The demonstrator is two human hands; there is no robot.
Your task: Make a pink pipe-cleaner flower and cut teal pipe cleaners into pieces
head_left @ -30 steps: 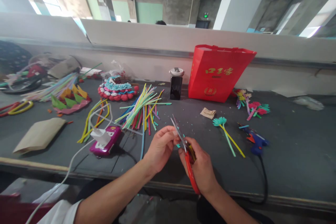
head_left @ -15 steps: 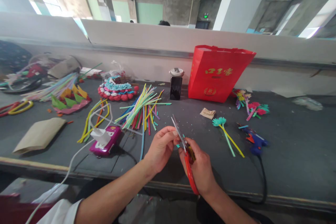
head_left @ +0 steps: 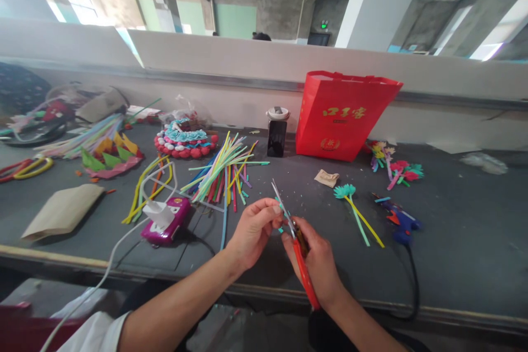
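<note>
My right hand [head_left: 317, 267] grips red-handled scissors [head_left: 297, 250] whose thin blades point up and to the left. My left hand [head_left: 252, 231] pinches a short teal straw piece [head_left: 281, 210] right at the blades. Both hands hover over the near edge of the dark grey table [head_left: 454, 231]. A fan of coloured straws [head_left: 223, 170] lies just beyond my left hand. A finished teal flower on yellow and green stems [head_left: 355, 209] rests to the right of the scissors.
A red gift bag [head_left: 344, 115] stands at the back beside a dark cup with a white lid [head_left: 277, 132]. A blue glue gun [head_left: 399, 220] with a black cord lies right. A purple device [head_left: 167, 221], brown paper [head_left: 61, 212] and paper crafts [head_left: 185, 140] lie left.
Hands and scissors have stayed almost in place; the scissor blades have closed a little on the teal piece. Nothing on the table has moved.
</note>
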